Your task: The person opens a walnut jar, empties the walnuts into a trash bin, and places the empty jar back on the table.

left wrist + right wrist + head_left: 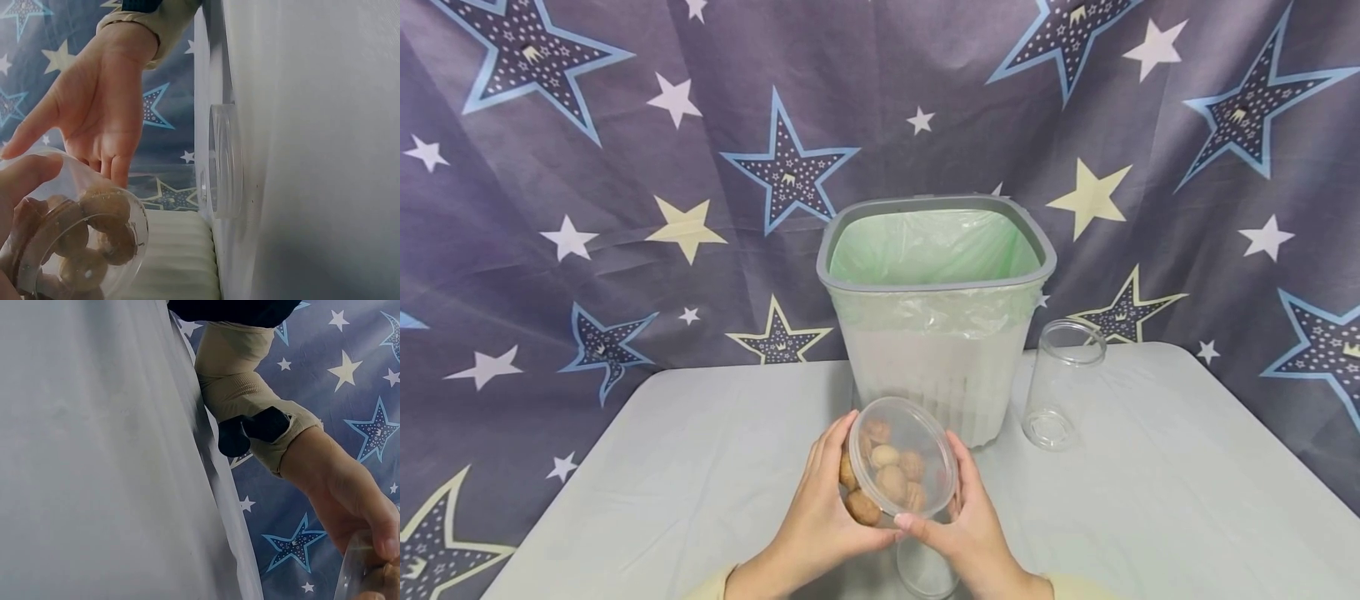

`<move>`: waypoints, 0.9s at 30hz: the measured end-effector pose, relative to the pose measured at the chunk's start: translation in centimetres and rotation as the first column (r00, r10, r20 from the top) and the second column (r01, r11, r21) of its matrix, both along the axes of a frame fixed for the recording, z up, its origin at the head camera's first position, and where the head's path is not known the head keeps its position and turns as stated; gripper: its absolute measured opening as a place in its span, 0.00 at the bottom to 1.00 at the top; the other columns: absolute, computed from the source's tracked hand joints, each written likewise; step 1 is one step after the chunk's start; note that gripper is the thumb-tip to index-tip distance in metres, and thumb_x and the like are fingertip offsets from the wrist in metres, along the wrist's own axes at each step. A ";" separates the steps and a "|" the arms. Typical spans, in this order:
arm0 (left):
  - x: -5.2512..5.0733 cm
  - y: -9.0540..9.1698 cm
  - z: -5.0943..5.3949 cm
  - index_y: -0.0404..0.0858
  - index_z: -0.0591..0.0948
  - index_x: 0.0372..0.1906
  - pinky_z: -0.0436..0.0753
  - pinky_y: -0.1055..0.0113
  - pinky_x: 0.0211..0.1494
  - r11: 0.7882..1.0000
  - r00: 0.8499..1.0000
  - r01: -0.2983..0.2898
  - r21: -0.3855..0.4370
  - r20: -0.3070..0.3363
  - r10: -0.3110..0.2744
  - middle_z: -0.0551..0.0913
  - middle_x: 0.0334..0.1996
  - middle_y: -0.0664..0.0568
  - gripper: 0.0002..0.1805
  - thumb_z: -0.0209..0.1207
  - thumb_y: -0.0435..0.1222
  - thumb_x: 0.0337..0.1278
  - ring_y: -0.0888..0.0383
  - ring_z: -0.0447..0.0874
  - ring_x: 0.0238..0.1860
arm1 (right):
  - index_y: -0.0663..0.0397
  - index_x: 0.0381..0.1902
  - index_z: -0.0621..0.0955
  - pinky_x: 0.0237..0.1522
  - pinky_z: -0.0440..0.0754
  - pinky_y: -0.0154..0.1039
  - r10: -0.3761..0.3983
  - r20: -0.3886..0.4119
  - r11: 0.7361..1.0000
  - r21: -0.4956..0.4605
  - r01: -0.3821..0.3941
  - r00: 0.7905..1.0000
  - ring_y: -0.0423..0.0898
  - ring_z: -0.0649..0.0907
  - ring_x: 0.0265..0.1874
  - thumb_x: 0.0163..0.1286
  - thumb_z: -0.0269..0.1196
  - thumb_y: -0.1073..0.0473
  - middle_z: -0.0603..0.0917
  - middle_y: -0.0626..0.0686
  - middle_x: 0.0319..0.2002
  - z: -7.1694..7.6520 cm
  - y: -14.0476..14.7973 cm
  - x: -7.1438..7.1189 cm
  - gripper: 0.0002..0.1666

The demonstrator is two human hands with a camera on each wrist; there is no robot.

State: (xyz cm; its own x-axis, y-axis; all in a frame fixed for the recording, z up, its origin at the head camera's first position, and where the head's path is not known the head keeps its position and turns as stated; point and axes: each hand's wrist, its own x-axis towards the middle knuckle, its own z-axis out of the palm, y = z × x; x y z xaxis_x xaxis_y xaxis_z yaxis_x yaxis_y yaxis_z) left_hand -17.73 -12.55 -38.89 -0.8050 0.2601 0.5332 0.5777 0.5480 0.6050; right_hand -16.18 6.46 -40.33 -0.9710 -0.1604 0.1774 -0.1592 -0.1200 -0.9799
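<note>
Both hands hold up a clear plastic jar [862, 507] of walnuts [891, 483], tilted so that its frosted round lid [925, 433] faces the head camera. My left hand [816, 500] grips the jar's side, with its thumb below. My right hand [973, 533] holds it from the other side, thumb at the lid's rim and fingers along the far edge. The left wrist view shows the walnuts [84, 269] through the jar's wall, with the right hand [103, 100] beyond. Only part of the jar [356, 569] shows in the right wrist view.
A bin [925, 367] with a grey rim and a green liner stands behind the hands. To its right is an empty clear jar [1063, 387], upright and uncovered. A clear round lid [927, 575] lies on the grey tabletop [700, 483] below the hands. Star-patterned cloth [625, 167] hangs behind.
</note>
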 end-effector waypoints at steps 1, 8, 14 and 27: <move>0.0 0.0 0.0 0.45 0.53 0.72 0.71 0.45 0.60 1.000 1.000 0.006 0.006 0.011 -0.006 0.60 0.68 0.48 0.67 0.79 0.52 0.18 0.50 0.61 0.66 | 0.58 0.73 0.44 0.66 0.47 0.64 0.002 -0.006 1.000 -0.001 -0.002 1.000 0.63 0.49 0.71 0.52 0.72 0.57 0.48 0.65 0.72 0.0 0.1 0.0 0.63; -0.1 -0.2 0.1 0.48 0.54 0.72 0.73 0.48 0.58 0.999 0.996 0.039 0.026 0.079 -0.041 0.61 0.66 0.51 0.68 0.80 0.51 0.15 0.54 0.65 0.63 | 0.57 0.73 0.46 0.67 0.49 0.58 0.032 -0.023 0.999 0.009 -0.032 0.999 0.61 0.52 0.71 0.52 0.72 0.59 0.51 0.63 0.72 -0.4 0.8 -0.1 0.61; -0.1 -0.6 0.3 0.51 0.54 0.72 0.70 0.47 0.59 0.992 0.973 0.111 0.058 0.196 -0.120 0.64 0.63 0.55 0.67 0.80 0.51 0.15 0.56 0.67 0.60 | 0.57 0.73 0.47 0.66 0.55 0.33 0.112 -0.021 0.994 0.013 -0.111 0.994 0.59 0.49 0.71 0.51 0.72 0.61 0.50 0.62 0.73 -1.0 1.7 -0.4 0.61; -0.6 -1.4 0.6 0.52 0.53 0.72 0.67 0.55 0.63 0.919 0.863 0.340 0.198 0.324 -0.389 0.70 0.62 0.55 0.63 0.79 0.42 0.24 0.54 0.69 0.61 | 0.63 0.72 0.49 0.62 0.63 0.26 0.295 -0.208 0.949 -0.049 -0.311 0.933 0.39 0.65 0.66 0.53 0.72 0.59 0.54 0.69 0.69 -1.2 3.6 -1.0 0.58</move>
State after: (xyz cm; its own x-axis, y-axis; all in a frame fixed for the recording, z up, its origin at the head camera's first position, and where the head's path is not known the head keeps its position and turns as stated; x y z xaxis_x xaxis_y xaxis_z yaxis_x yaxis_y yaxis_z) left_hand -18.37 -13.92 -38.33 -0.8055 0.5198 0.2844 0.4581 0.2419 0.8553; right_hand -17.16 10.06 -41.51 -0.8233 -0.4191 0.3829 -0.2904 -0.2687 -0.9184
